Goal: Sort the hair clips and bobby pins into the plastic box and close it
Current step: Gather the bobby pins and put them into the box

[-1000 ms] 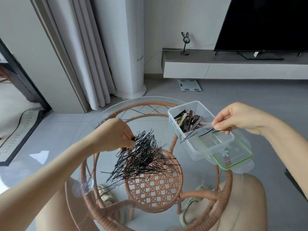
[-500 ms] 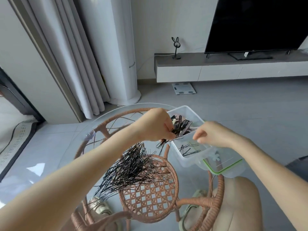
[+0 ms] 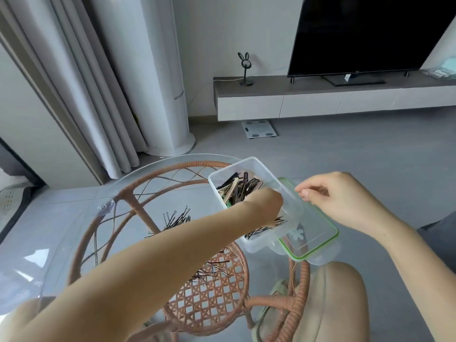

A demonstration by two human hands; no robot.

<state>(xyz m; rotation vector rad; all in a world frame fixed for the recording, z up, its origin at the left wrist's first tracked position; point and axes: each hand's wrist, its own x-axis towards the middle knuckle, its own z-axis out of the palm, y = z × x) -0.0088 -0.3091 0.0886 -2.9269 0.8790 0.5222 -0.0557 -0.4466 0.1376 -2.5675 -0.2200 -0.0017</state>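
Observation:
A clear plastic box (image 3: 249,166) stands at the far right of the round glass table (image 3: 74,230). Its far part holds brown, black and beige hair clips (image 3: 240,188); black bobby pins (image 3: 260,230) lie in its near part. My left hand (image 3: 265,206) reaches down into the box with its fingers bunched on a bundle of bobby pins. The green-rimmed lid (image 3: 318,240) lies against the box's right side. My right hand (image 3: 338,198) hovers above the lid, fingers curled, holding nothing. A loose pile of bobby pins (image 3: 179,218) remains on the glass, partly hidden by my left forearm.
The glass top rests on a woven rattan frame (image 3: 138,191) with a cane shelf (image 3: 209,299) below. My knee (image 3: 338,299) is at the table's right front. Beyond are a curtain (image 3: 81,77), a standing white column (image 3: 158,70), a floor scale (image 3: 259,129) and a TV console (image 3: 320,99).
My left hand took a bundle of pins from the pile and carried it right into the box. My right hand dropped its pins in the box and drew back over the lid.

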